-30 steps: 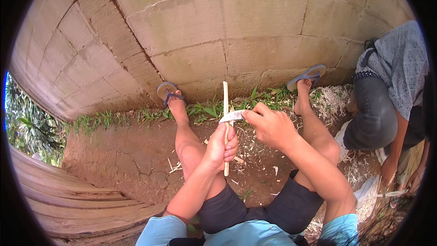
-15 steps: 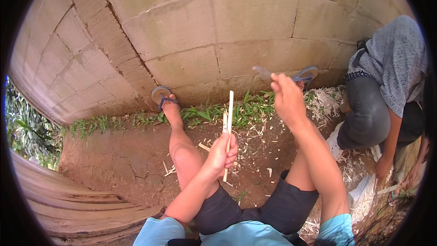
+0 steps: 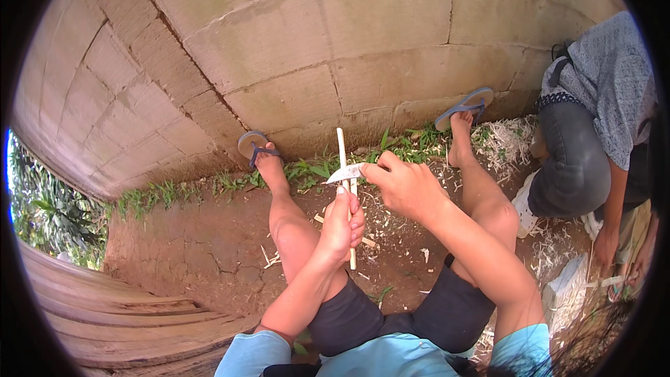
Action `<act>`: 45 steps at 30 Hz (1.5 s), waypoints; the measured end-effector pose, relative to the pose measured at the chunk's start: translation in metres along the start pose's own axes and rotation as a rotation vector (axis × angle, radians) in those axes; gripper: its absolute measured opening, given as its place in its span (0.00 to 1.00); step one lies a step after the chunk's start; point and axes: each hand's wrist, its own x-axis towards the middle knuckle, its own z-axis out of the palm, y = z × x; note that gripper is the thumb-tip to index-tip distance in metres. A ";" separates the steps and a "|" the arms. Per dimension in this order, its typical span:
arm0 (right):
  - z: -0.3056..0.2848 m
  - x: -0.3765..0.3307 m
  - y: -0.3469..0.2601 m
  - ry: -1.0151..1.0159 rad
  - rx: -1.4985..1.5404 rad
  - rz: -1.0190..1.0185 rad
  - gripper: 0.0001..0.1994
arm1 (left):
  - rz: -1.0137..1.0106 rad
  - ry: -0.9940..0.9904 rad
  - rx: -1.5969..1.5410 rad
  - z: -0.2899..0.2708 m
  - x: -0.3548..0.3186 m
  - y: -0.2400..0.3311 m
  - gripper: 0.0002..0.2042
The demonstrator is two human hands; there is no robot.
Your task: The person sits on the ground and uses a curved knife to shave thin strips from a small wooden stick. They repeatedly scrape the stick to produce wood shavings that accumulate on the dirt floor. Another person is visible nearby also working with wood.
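Note:
My left hand is closed around pale split-wood sticks, likely bamboo, held nearly upright between my knees. One longer stick rises above the fist, and a shorter piece stands beside it. A lower end pokes out beneath my fingers. In my right hand is a small knife, gripped at its handle, which the fingers hide. Its pointed blade lies across the sticks just above my left thumb, tip toward the left.
A block wall stands ahead, with grass along its foot. Pale shavings litter the dirt. At the right another person crouches, hands low near a white sack-like thing. Wooden planks lie at lower left.
My right hand has come down and left, bringing the knife from the air beside the wall onto the sticks. My left hand still grips the sticks, which now tilt slightly differently.

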 end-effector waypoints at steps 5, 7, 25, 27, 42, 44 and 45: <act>-0.018 0.031 0.065 0.516 -0.089 0.263 0.07 | -0.072 -0.240 0.093 0.026 -0.018 -0.022 0.21; -0.029 0.024 0.060 0.514 -0.034 0.196 0.08 | -0.062 -0.176 0.023 0.017 -0.007 -0.019 0.21; 0.003 0.014 0.041 0.380 0.028 0.205 0.06 | -0.203 -0.283 -0.174 0.003 -0.007 -0.013 0.23; -0.015 0.022 0.070 0.412 -0.068 0.298 0.05 | -0.232 -0.350 -0.088 0.009 -0.014 -0.018 0.23; 0.003 -0.012 0.006 0.097 0.075 -0.059 0.13 | 0.072 -0.040 -0.017 0.007 -0.008 -0.013 0.16; 0.008 -0.006 0.012 0.127 0.079 -0.080 0.12 | 0.039 -0.029 -0.006 0.009 -0.013 -0.011 0.16; 0.012 -0.003 0.016 0.170 0.069 -0.071 0.13 | 0.024 -0.027 -0.001 0.010 -0.014 -0.010 0.16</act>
